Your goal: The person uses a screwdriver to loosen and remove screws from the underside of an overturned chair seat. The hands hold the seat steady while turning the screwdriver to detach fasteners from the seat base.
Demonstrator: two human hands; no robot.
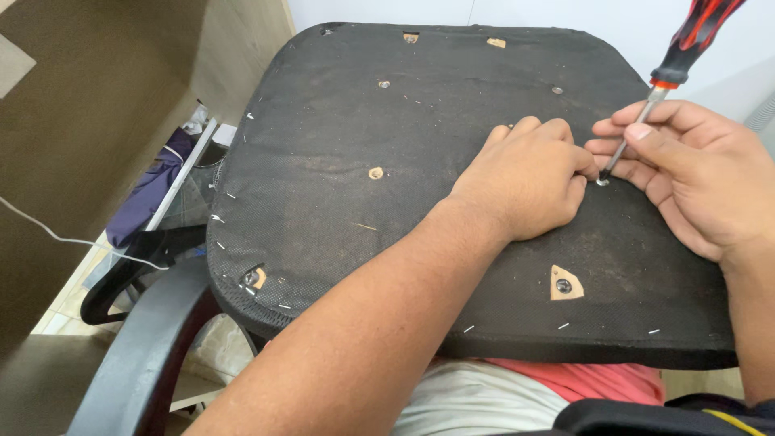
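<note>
Upturned chair seat (339, 186): a large panel with rounded corners, covered in dusty black fabric, filling the centre and right of the frame and resting across the person's lap; small metal staples line its left and lower edges, and several cut-outs in the fabric show wood and bolt heads beneath. Black plastic armrest (133, 355): curved, lower left of the frame, just below the seat's corner. Left hand (529, 182): laid knuckles-up on the fabric, right of centre, fingers curled together with the tips meeting at the screw; whether they pinch anything cannot be told. Right hand (694, 173): at the right edge, fingers closed around the metal shaft of the screwdriver. Screwdriver (674, 69): red-and-black handle at the upper right corner, orange collar, shaft slanting down and left, tip set on the screw. Triangular cut-out (563, 283): lower right of the seat, bare wood with a bolt head at its middle. Screw (602, 182): small, silver, standing in the fabric between the two hands, touching the screwdriver tip.
</note>
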